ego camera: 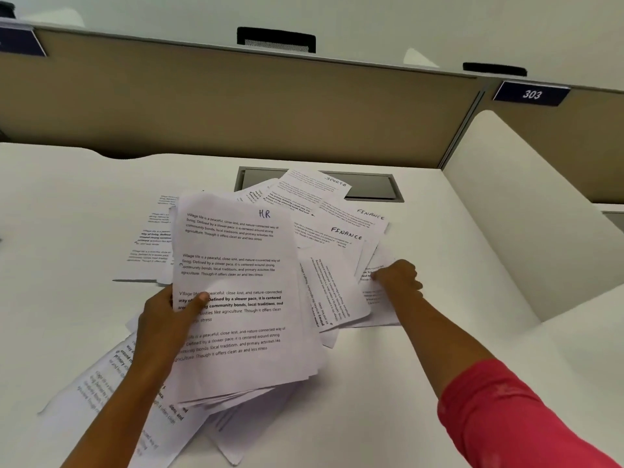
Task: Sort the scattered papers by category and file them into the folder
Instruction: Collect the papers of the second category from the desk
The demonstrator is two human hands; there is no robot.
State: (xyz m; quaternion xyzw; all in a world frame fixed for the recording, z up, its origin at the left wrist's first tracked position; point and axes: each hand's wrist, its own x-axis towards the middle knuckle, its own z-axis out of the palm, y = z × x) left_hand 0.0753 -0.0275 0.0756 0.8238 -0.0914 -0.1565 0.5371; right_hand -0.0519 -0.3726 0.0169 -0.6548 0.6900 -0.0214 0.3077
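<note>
My left hand grips a stack of printed sheets, lifted off the desk; its top page is marked "HR" in blue. My right hand pinches the edge of a loose sheet at the right side of the scattered pile. Two pages marked "FINANCE" and one marked "SPORTS" lie behind, overlapping. More sheets spread under my left forearm at the lower left, and several pages lie at the left. No folder is in view.
The white desk ends at a tan partition wall. A grey cable hatch sits in the desk behind the papers. A white curved divider rises on the right, beside a "303" sign.
</note>
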